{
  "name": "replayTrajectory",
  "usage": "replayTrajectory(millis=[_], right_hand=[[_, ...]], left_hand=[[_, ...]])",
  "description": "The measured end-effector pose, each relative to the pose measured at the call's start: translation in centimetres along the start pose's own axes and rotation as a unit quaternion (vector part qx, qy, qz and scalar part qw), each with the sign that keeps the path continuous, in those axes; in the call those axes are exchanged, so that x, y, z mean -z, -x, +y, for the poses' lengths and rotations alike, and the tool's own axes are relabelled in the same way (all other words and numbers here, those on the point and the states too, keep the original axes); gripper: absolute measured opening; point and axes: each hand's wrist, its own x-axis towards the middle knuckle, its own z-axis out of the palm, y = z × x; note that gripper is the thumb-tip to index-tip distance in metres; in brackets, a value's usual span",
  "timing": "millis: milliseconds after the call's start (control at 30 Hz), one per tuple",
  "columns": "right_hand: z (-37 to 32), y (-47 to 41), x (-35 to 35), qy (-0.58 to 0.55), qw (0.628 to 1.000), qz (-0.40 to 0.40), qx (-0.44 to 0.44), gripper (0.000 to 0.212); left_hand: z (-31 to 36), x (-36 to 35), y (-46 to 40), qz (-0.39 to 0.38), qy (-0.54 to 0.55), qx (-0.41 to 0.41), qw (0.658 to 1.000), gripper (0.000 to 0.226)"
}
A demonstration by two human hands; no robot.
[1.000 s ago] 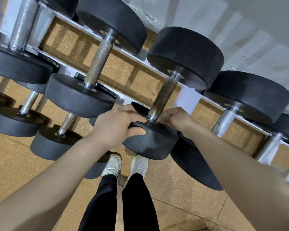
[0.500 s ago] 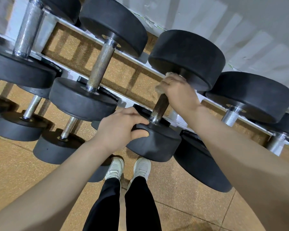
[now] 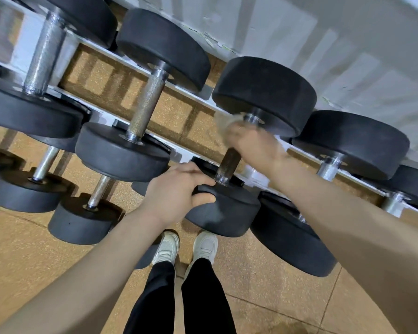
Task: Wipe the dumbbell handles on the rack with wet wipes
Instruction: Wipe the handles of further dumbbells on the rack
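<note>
Nearest: left hand (image 3: 176, 189) clamps the rim of the near black rubber dumbbell head (image 3: 223, 210), thumb under the edge, fingers over the top, steadying it on the rack. Next out, the dark knurled steel handle (image 3: 228, 165) of that dumbbell is bare only at its lower end; the right hand (image 3: 253, 145) is wrapped round the upper end, grip closed over a crumpled white wet wipe (image 3: 227, 121) that sticks out by the far black head (image 3: 263, 92). Hand is motion-blurred, so judged mid-stroke. This handle looks darker than the bright chrome knurled handle (image 3: 146, 109) on the dumbbell to the left, maybe damp; can't confirm. Progress: one handle in work; which others on the white steel rack (image 3: 87, 42) are done can't be told. Several handles on both tiers likely remain.
</note>
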Motion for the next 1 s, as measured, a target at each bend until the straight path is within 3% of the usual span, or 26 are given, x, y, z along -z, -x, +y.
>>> replayTrajectory(millis=[133, 200, 300, 333, 400, 467, 533, 633, 733, 867, 1000], right_hand=[[0.9, -0.6, -1.6, 0.042, 0.997, 0.054, 0.043, 0.029], [-0.5, 0.1, -2.1, 0.052, 0.994, 0.002, 0.092, 0.041], [-3.0, 1.6, -2.1, 0.087, 0.982, -0.083, 0.148, 0.031], [-3.4, 1.8, -2.4, 0.053, 0.984, -0.094, 0.144, 0.03], [-3.5, 2.5, -2.3, -0.138, 0.986, -0.08, 0.054, 0.034], [-3.2, 3.2, -1.7, -0.387, 0.918, -0.007, -0.09, 0.036], [-3.4, 4.2, -0.6, -0.569, 0.798, 0.07, -0.186, 0.036], [-4.4, 6.1, 1.0, -0.75, 0.615, 0.106, -0.22, 0.035], [-5.1, 7.9, 2.0, -0.836, 0.483, 0.119, -0.231, 0.029], [-6.4, 11.1, 2.7, -0.87, 0.404, 0.141, -0.247, 0.022], [-8.0, 15.4, 2.5, -0.864, 0.391, 0.162, -0.272, 0.024]], left_hand=[[-0.2, -0.3, 0.1, 0.017, 0.005, -0.002, 1.0, 0.04], [-0.3, -0.3, 0.2, 0.026, 0.009, -0.004, 1.0, 0.039], [-0.1, -0.4, 0.3, 0.024, 0.014, -0.01, 1.0, 0.039], [-0.2, -0.6, 0.2, 0.023, 0.027, -0.01, 0.999, 0.039], [-0.2, -0.7, 0.2, 0.023, 0.056, -0.016, 0.998, 0.04], [0.1, -0.7, 0.2, 0.025, 0.044, -0.005, 0.999, 0.043], [0.8, -0.8, 0.4, 0.035, 0.023, 0.028, 0.999, 0.045], [2.2, -1.2, 1.6, 0.103, 0.044, 0.0, 0.994, 0.059], [3.4, -1.4, 3.3, 0.117, 0.192, -0.034, 0.974, 0.065], [6.2, -1.3, 6.0, 0.102, 0.417, -0.017, 0.903, 0.038], [9.3, -1.3, 7.5, -0.012, 0.604, 0.084, 0.793, 0.029]])
